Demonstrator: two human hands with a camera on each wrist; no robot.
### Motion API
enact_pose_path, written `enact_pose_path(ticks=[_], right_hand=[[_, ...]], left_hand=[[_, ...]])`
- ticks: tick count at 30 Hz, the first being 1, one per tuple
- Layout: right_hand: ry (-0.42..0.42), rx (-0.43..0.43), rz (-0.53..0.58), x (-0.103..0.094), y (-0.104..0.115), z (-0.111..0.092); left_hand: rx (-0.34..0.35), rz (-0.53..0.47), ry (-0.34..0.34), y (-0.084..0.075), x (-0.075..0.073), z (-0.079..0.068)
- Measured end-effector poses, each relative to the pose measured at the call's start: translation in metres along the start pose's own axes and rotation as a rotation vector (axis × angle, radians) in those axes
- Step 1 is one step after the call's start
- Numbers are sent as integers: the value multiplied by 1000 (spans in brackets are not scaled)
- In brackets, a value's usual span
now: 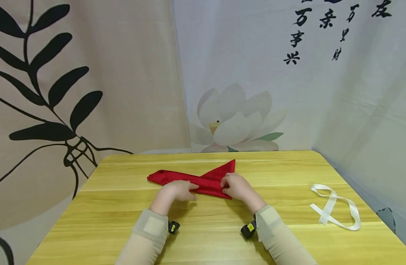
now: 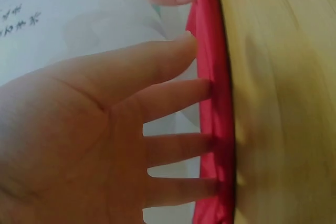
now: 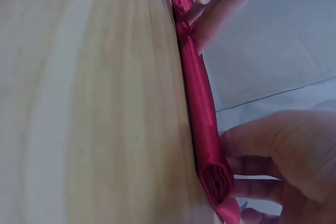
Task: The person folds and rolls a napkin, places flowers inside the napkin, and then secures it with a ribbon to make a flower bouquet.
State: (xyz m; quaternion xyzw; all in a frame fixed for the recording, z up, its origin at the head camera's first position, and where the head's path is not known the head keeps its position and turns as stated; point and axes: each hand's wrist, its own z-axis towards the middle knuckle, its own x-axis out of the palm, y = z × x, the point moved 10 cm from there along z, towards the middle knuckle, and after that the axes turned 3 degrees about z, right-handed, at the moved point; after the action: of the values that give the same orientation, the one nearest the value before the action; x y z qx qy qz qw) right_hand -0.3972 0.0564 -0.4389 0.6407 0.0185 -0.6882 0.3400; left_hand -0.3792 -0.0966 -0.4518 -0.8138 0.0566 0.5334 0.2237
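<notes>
Resting straight fingers point(image 2: 177, 149) on the rolled red cloth point(image 1: 207, 185), the left hand point(image 1: 177, 190) isn't gripping it, and I can't tell if the right hand point(image 1: 238, 187) is pinching its right end; I'd press both sides evenly so it stays snug. Count: two hands, one cloth lying toward the back of one wooden table point(image 1: 209, 233), one white ribbon point(image 1: 330, 207) over right.

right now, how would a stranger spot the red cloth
On the wooden table, towards the far edge, the left hand and right hand touch the red cloth. It's a long roll with a triangular flap, unlike the loosely looped white ribbon.
</notes>
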Motion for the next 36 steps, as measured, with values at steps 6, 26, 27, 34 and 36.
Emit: enact_pose_path(ticks=[6, 26, 27, 34, 36], right_hand=[[23, 5, -30, -1, 4, -4], [37, -27, -152, -2, 19, -12], [32, -25, -160, -2, 19, -12], [-4, -44, -206, -2, 19, -12], [-12, -47, -209, -2, 19, -12]], left_hand=[[15, -16, -18, 6, 0, 4], [97, 10, -76, 16, -13, 25], [95, 10, -81, 16, -14, 25], [73, 15, -118, 7, -11, 23], [66, 32, -113, 3, -8, 23]])
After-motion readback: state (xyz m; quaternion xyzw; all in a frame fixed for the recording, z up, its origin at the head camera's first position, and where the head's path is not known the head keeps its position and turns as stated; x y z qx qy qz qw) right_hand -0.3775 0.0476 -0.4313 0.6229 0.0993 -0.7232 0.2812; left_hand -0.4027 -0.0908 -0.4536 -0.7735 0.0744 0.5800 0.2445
